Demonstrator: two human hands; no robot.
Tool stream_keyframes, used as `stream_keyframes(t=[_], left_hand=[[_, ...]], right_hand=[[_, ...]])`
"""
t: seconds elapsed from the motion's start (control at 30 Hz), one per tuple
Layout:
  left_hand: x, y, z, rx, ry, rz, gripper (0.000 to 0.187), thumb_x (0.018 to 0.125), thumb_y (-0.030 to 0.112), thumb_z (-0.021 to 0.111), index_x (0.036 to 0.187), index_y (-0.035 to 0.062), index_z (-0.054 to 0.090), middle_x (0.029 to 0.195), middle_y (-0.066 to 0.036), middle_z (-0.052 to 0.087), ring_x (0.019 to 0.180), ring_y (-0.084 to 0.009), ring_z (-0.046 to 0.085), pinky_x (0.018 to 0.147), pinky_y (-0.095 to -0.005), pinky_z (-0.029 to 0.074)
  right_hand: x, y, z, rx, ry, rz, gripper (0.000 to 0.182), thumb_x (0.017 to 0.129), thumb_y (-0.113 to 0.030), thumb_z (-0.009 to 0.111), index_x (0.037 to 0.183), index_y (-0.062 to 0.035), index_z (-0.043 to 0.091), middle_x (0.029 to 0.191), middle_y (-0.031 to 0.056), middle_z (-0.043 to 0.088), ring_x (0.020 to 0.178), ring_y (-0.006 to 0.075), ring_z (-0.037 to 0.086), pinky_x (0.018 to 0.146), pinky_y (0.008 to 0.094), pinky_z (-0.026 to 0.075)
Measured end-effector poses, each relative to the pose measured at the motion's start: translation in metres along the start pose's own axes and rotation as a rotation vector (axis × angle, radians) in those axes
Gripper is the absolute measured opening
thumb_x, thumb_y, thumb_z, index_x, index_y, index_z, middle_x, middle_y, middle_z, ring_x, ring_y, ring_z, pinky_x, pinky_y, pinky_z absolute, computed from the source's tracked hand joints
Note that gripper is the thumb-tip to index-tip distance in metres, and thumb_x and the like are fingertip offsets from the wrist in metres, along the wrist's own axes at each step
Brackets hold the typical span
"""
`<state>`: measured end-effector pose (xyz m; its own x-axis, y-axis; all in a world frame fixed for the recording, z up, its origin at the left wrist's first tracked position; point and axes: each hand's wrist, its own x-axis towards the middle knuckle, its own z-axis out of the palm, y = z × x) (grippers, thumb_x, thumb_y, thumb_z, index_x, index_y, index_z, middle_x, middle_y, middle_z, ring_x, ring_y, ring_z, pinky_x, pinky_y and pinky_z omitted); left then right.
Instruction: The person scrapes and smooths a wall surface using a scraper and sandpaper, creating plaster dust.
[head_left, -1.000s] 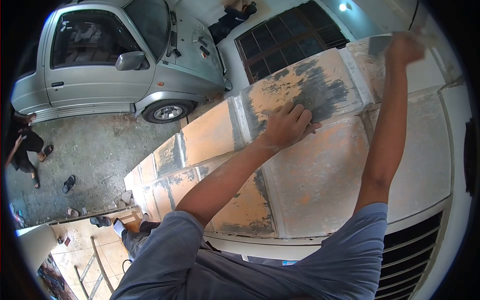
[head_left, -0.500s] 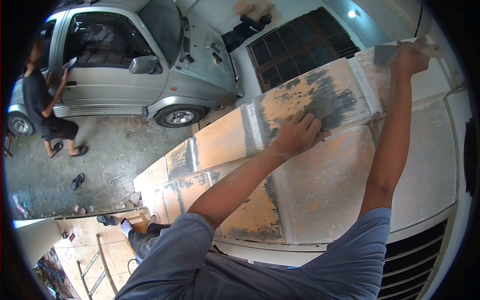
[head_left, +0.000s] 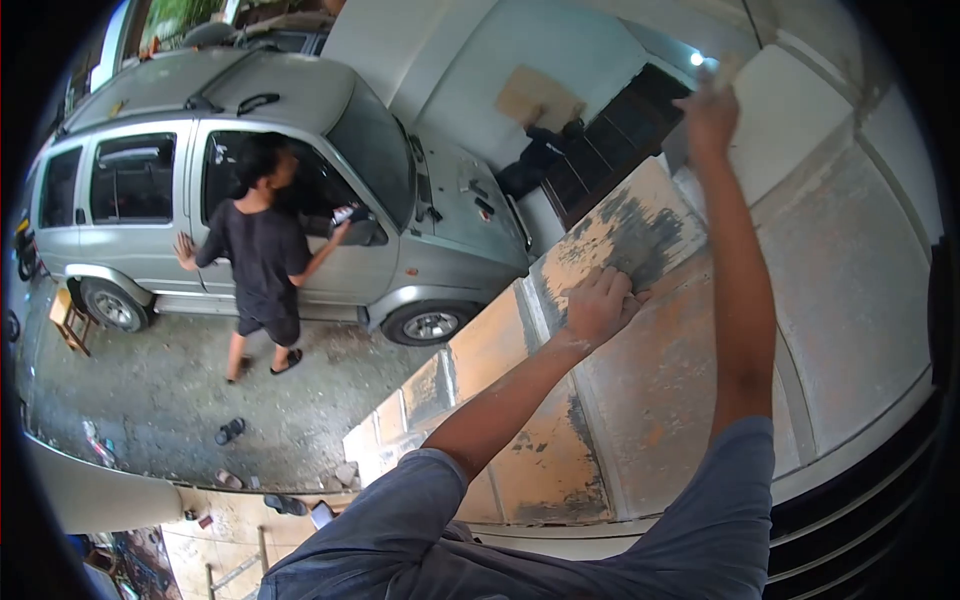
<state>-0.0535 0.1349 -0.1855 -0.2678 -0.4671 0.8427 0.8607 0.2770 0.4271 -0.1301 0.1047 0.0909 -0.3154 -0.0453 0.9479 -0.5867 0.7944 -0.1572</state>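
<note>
My left hand [head_left: 602, 306] is closed against the patchy orange and grey tiled surface [head_left: 548, 460], at a dark grey smeared area. What its curled fingers hold, if anything, cannot be made out. My right hand [head_left: 712, 122] is raised at the upper right, slightly blurred, closed around a scraper. The scraper's flat grey blade [head_left: 676, 146] points down to the left, and its pale handle [head_left: 738, 72] sticks out above the hand. Pale dust marks my left wrist.
A silver car [head_left: 300, 200] stands at the left, with a person [head_left: 262, 250] beside it holding a small object. Another person [head_left: 545, 150] reaches toward a brown board [head_left: 540, 95] on the far wall. Sandals [head_left: 230, 431] and a wooden stool [head_left: 70, 318] are on the ground.
The view has shifted, showing more of the car. My right hand with the scraper has moved left and up. The person beside the car has turned and now stands nearer its front door.
</note>
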Motion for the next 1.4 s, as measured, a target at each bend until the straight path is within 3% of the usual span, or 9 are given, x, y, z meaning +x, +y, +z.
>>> stream_keyframes(t=[0.13,0.23,0.37,0.47,0.77,1.0,1.1,1.3,1.4], left_hand=[[0.002,-0.001,0.000,-0.032,0.029,0.025,0.035,0.076,0.029,0.078,0.071,0.0078,0.050,0.063,-0.008,0.051,0.057,-0.0240,0.053,0.048,-0.0353,0.044],[0.008,-0.010,-0.024,-0.196,-0.372,-0.376,0.040,0.078,0.035,0.077,0.074,0.0041,0.053,0.063,-0.010,0.056,0.059,-0.0228,0.056,0.055,-0.0324,0.046],[0.003,-0.064,-0.058,-0.072,-0.198,-0.460,0.026,0.087,0.026,0.067,0.088,0.0006,0.063,0.068,-0.010,0.060,0.064,-0.0171,0.058,0.062,-0.0318,0.047],[0.047,-0.038,-0.104,-0.463,-0.379,-0.971,0.033,0.094,0.027,0.055,0.109,-0.0019,0.062,0.103,-0.011,0.063,0.083,-0.0188,0.061,0.076,-0.0325,0.049],[0.046,0.060,-0.112,-0.408,-0.889,-0.407,0.036,0.086,0.011,0.054,0.122,0.0054,0.057,0.130,-0.017,0.044,0.122,-0.0318,0.042,0.106,-0.0400,0.029],[0.017,0.071,-0.091,-0.321,-1.029,-0.290,0.045,0.088,0.023,0.051,0.126,-0.0018,0.051,0.126,-0.020,0.046,0.124,-0.0343,0.040,0.105,-0.0393,0.029],[0.019,0.080,-0.085,-0.433,-1.252,-0.070,0.065,0.092,0.052,0.047,0.127,-0.0029,0.047,0.126,-0.021,0.047,0.119,-0.0327,0.046,0.102,-0.0389,0.033],[0.133,0.067,-0.033,-0.593,-0.636,0.009,0.070,0.095,0.055,0.036,0.137,-0.0012,0.040,0.135,-0.021,0.043,0.127,-0.0367,0.041,0.105,-0.0442,0.031],[0.195,0.076,0.016,-0.203,-0.441,0.543,0.072,0.098,0.048,0.028,0.147,-0.0045,0.021,0.155,-0.022,0.011,0.143,-0.0353,0.016,0.114,-0.0437,0.018]], right_hand=[[-0.039,-0.044,-0.014,0.599,0.053,0.024,0.030,0.099,-0.027,0.050,0.084,-0.0004,0.051,0.059,0.0028,0.044,0.048,0.0139,0.044,0.055,0.0354,0.051],[-0.108,-0.093,-0.077,0.905,0.083,0.162,0.030,0.099,-0.025,0.049,0.077,-0.0052,0.043,0.059,0.0003,0.036,0.048,0.0124,0.037,0.053,0.0357,0.048],[-0.240,-0.080,-0.141,1.150,0.049,0.050,0.022,0.089,-0.021,0.061,0.080,-0.0093,0.046,0.054,-0.0008,0.033,0.044,0.0115,0.036,0.045,0.0311,0.039],[-0.317,-0.068,-0.169,1.072,-0.032,0.200,0.015,0.083,-0.010,0.063,0.080,-0.0051,0.049,0.060,0.0024,0.045,0.048,0.0122,0.043,0.047,0.0284,0.040],[-0.388,-0.032,-0.107,0.754,-0.191,0.569,0.034,0.083,-0.020,0.073,0.106,0.0027,0.063,0.086,0.0079,0.067,0.079,0.0127,0.061,0.070,0.0288,0.048],[-0.406,-0.029,-0.119,0.890,-0.046,0.666,0.027,0.080,-0.017,0.077,0.092,0.0036,0.064,0.079,0.0057,0.066,0.074,0.0096,0.060,0.065,0.0275,0.048],[-0.414,-0.015,-0.133,0.843,-0.101,0.604,0.021,0.081,-0.013,0.076,0.088,0.0032,0.063,0.080,0.0077,0.068,0.075,0.0119,0.064,0.066,0.0284,0.050],[-0.409,-0.010,-0.163,0.942,-0.385,0.615,0.006,0.077,0.004,0.071,0.082,0.0030,0.068,0.083,0.0107,0.072,0.079,0.0149,0.068,0.075,0.0311,0.055],[-0.407,-0.011,-0.166,0.905,-0.442,0.528,0.008,0.076,0.002,0.074,0.082,0.0021,0.068,0.083,0.0103,0.072,0.078,0.0161,0.069,0.075,0.0310,0.055]])
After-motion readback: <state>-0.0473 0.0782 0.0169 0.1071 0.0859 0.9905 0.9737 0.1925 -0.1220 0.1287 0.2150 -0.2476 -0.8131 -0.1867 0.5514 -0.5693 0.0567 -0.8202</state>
